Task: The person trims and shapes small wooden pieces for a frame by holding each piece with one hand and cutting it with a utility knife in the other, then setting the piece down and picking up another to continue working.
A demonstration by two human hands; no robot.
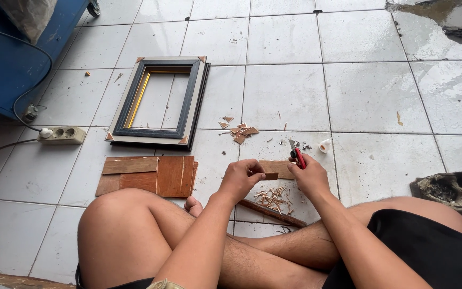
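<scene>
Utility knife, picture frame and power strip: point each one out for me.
Utility knife (297,157), head view, on the red handle above the right hand.
Picture frame (188,101), head view, on its dark right-hand rail.
Power strip (63,134), head view, on the middle of its pale body.

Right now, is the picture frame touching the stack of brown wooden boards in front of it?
Apart. The head view shows a strip of white floor tile between the picture frame and the brown wooden boards.
</scene>
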